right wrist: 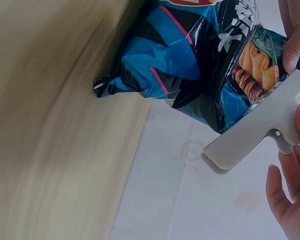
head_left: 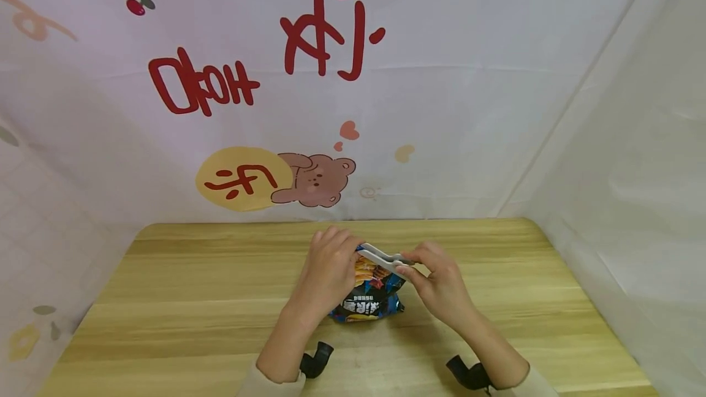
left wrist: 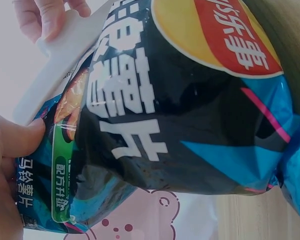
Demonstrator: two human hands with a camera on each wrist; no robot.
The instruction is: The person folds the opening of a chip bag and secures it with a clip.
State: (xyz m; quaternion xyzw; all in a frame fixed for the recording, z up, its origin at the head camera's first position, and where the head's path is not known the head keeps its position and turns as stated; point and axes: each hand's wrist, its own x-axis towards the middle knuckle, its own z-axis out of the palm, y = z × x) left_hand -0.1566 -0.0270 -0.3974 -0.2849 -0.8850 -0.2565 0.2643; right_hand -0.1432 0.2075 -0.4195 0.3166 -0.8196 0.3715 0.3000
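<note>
A black and blue bag of potato chips (head_left: 366,305) stands on the table with its upper part folded over. At the bag's top, my left hand (head_left: 330,268) grips the folded edge, the thumb pressed on the printed front in the left wrist view. A pale grey bag clip (right wrist: 252,127) lies across that folded edge, its long jaws along the bag. My right hand (head_left: 441,280) pinches the clip's handles between thumb and fingers. Most of the left hand's fingers are hidden behind the bag in the left wrist view.
The wooden table (head_left: 193,299) runs back to a white printed cloth (head_left: 469,109) with red characters and a bear. Black curved pieces (head_left: 317,360) sit by each wrist, near the table's front.
</note>
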